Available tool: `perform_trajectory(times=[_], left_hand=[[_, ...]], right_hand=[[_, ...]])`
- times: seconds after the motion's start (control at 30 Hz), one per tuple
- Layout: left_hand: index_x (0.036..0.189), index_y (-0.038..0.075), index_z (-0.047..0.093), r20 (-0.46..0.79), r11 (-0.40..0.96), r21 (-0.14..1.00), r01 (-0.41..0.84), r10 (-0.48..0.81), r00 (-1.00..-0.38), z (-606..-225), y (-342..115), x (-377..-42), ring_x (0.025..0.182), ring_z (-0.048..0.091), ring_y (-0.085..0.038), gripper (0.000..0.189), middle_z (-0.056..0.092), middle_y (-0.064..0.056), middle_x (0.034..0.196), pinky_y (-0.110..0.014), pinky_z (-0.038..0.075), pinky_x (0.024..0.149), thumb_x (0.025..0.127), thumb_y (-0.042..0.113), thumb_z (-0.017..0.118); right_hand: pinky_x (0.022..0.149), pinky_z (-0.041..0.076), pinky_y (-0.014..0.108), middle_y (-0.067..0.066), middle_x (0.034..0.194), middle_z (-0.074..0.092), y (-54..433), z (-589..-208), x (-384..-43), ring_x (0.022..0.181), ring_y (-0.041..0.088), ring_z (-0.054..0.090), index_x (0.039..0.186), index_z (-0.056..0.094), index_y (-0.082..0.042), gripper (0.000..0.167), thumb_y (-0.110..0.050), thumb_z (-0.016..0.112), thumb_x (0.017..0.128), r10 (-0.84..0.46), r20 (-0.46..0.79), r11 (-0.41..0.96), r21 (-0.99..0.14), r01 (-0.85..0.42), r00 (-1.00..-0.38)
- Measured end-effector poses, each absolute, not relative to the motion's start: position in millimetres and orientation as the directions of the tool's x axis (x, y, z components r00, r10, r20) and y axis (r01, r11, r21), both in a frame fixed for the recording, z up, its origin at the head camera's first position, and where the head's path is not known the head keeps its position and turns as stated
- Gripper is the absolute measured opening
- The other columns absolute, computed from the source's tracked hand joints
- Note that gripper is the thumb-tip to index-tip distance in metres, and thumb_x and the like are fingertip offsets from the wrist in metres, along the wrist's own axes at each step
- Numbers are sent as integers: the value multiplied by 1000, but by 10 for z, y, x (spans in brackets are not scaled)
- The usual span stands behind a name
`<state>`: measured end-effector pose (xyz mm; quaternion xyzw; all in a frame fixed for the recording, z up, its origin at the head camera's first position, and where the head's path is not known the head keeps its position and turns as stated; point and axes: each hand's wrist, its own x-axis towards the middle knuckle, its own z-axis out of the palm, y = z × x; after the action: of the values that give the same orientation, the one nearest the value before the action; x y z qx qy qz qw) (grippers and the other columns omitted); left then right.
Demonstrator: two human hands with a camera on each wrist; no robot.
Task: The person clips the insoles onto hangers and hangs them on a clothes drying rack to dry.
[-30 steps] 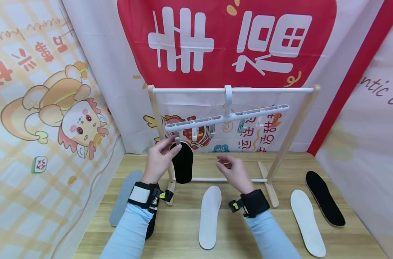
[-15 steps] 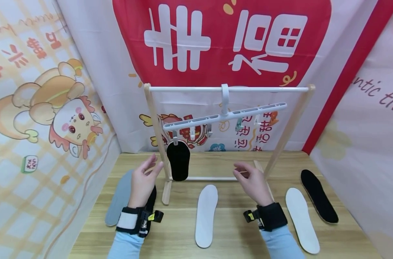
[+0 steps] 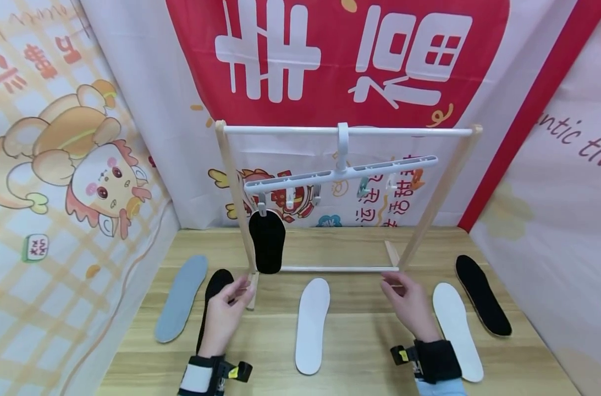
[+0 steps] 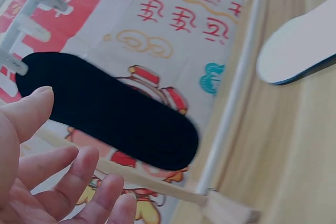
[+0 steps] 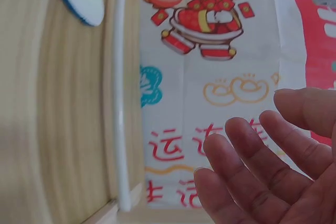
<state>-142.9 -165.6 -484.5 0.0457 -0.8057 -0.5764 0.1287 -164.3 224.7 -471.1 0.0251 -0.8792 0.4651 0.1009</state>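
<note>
A black insole (image 3: pixel 268 242) hangs from a clip (image 3: pixel 262 204) at the left end of the white hanger (image 3: pixel 300 179), which tilts down to the left. My left hand (image 3: pixel 225 316), its fingers loosely bent, holds nothing and is over the black insole (image 3: pixel 216 283) lying on the table. In the left wrist view the hanging insole (image 4: pixel 110 108) is beyond the spread fingers. My right hand (image 3: pixel 410 305) holds nothing either, near the right foot of the rack and left of a white insole (image 3: pixel 458 330). Another white insole (image 3: pixel 312 327) lies between the hands.
A rack with a white top rail (image 3: pixel 280 130) and wooden posts (image 3: pixel 439 198) carries the hanger. On the table (image 3: pixel 359 352) lie a grey insole (image 3: pixel 181 300) at the left and a black insole (image 3: pixel 483 294) at the far right. Printed cloth (image 3: pixel 117 258) walls the sides and back.
My left hand has let go of the clip with the black insole and come down toward the table. My right hand has moved right and down. The insole stays hanging.
</note>
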Motion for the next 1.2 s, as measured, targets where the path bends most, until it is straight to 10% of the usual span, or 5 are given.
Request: perform_trajectory(times=[0.9,1.2], left_hand=[[125,4,67,46,319,947,36,-24,-999,-5197,-1256,-980,100,63,-22,45,69,-11,112,-32,55,86,90,30,74],[123,9,69,32,317,947,45,45,-998,-5144,-1138,-913,103,62,-33,38,69,-3,110,-34,54,88,90,26,74]], right_hand=[[66,50,20,20,105,70,3143,-5206,-1293,84,22,67,117,69,2,26,-12,67,95,257,164,712,-698,72,-952],[78,51,49,26,107,69,3546,-5195,-1310,93,41,68,119,66,5,34,-20,63,97,289,77,757,-628,178,-954]])
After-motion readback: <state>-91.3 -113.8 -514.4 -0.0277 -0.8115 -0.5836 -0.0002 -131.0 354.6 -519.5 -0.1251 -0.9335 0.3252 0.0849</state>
